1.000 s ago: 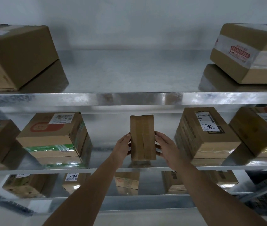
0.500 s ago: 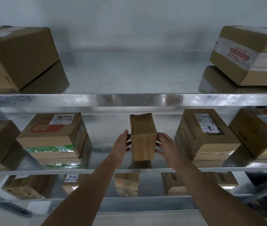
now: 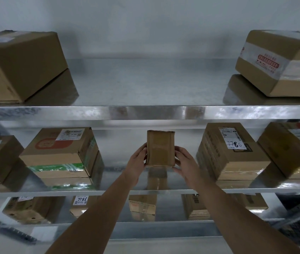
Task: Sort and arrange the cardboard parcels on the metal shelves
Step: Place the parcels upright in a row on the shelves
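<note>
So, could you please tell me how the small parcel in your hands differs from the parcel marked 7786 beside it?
The small parcel is narrower and shows no label; the 7786 parcel is bulkier, with a printed label and handwritten number on top. The small parcel is held between the left hand and right hand; the 7786 parcel sits untouched. Both are brown cardboard on the middle shelf.

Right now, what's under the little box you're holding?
Under the small box is bare shiny middle shelf showing its reflection. The box looks lifted off it. Both hands' fingers cover its side edges. Its underside is hidden.
</note>
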